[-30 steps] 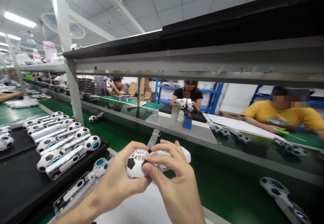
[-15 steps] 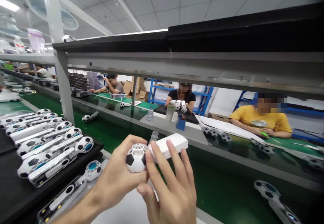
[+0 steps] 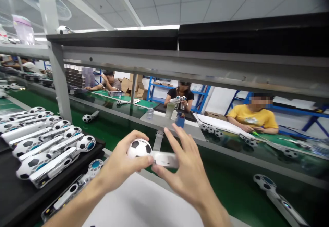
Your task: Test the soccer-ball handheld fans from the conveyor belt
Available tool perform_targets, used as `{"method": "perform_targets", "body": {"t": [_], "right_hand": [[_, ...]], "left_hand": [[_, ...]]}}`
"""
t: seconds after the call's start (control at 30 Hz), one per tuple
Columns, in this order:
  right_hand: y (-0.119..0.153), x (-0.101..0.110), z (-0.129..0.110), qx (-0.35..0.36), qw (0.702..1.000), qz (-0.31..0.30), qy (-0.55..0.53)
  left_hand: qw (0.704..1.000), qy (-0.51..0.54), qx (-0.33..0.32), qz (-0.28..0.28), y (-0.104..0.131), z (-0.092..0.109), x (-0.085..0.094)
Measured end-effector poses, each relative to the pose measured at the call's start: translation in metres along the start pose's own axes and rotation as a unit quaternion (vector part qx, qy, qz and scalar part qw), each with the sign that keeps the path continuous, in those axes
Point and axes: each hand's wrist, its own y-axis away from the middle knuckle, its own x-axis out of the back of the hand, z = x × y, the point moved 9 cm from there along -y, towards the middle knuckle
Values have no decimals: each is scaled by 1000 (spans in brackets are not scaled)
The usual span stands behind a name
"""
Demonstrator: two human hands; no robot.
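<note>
My left hand (image 3: pixel 120 162) is closed around the soccer-ball head (image 3: pixel 139 149) of a white handheld device, thumb across its lower front. The ball has black and white panels. Its white handle (image 3: pixel 166 159) juts out to the right, slightly blurred. My right hand (image 3: pixel 186 165) is open around that handle, its fingers spread and raised above it. The right thumb tip lies near the joint between ball and handle; whether it touches is unclear. The handle's far end is hidden behind the right hand.
Several similar devices lie in rows on a black tray (image 3: pixel 12 192) at left. A white sheet (image 3: pixel 138 203) lies below my hands. More devices rest on the green conveyor belt (image 3: pixel 231 192). A metal shelf beam (image 3: pixel 159 62) crosses overhead. Co-workers sit across the line.
The ball has turned, so its grille no longer faces me. The handle has swung lower, showing another side. My right hand has shifted rightward and up off the device, fingers spreading.
</note>
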Motion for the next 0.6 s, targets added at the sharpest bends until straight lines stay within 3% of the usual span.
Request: {"method": "perform_targets", "body": {"t": [0.1,0.17,0.3,0.33,0.43,0.53,0.6], "right_hand": [[5,-13,16,-75,984,-149,-57],[10,-17,21,-105,973,-193,-75],[11,-7,54,-190,957,-118,-186],[15,-6,70,-240,934,-88,-250],[34,-2,120,-389,829,29,-401],[49,7,149,-454,759,112,-453],[58,14,158,-471,716,152,-492]], "left_hand": [[1000,22,7,1,-10,-3,-2],[1000,18,19,0,-26,-5,-8],[996,-42,63,-41,-86,-24,-35],[994,-63,81,-45,-103,-36,-43],[974,-161,159,-31,-146,-89,-71],[938,-249,238,-29,-164,-147,-107],[927,-270,259,-25,-169,-173,-129]]}}
